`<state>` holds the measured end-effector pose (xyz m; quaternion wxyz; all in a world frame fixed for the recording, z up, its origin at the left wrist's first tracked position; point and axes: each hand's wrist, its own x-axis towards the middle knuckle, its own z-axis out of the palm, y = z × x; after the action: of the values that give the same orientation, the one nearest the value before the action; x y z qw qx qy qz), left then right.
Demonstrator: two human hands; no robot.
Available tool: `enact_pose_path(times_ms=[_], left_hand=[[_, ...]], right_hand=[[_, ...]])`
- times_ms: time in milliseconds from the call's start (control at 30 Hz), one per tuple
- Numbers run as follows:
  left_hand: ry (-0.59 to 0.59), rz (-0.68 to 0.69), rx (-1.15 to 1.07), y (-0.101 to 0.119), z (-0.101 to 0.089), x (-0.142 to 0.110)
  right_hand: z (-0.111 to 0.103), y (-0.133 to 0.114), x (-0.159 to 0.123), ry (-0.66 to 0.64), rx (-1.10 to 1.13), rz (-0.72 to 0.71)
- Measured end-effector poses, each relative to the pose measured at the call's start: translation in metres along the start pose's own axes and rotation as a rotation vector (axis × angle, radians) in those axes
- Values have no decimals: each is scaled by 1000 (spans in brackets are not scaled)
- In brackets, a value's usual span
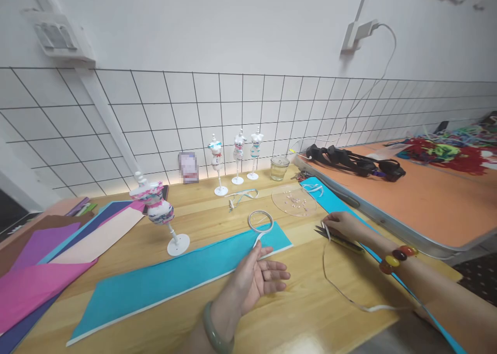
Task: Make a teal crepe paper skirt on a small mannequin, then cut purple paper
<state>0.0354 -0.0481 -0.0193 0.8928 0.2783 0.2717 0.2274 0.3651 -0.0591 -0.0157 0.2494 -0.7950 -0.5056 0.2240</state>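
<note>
My left hand (258, 279) lies palm up over the near edge of a turquoise fabric strip (166, 276), with its fingers spread. Its thumb tip meets a short white strip (261, 236) beside a thin tape roll (260, 221); I cannot tell whether it grips the strip. My right hand (341, 224) is closed, its fingertips pinching a narrow white ribbon (325, 271) that trails down across the table. Under that hand sits a pair of thread snips (345, 241), blades pointing left, partly covered. White edging runs along the fabric's near side.
A small dress-form stand (159, 209) is at left; several more stand at the back near a glass cup (279, 167). A clear round dish (294, 200) holds tiny beads. Coloured fabric sheets (66, 245) lie left, and an orange-topped surface (427, 204) carries black straps (353, 162).
</note>
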Motion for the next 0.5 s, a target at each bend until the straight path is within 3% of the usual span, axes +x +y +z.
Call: enact_pose_path(times_ms=[333, 500], left_hand=[[31, 5, 12, 1, 3, -2], [35, 4, 10, 2, 5, -3]], right_hand=[[-2, -5, -9, 17, 181, 55], [-1, -3, -3, -34, 274, 86]])
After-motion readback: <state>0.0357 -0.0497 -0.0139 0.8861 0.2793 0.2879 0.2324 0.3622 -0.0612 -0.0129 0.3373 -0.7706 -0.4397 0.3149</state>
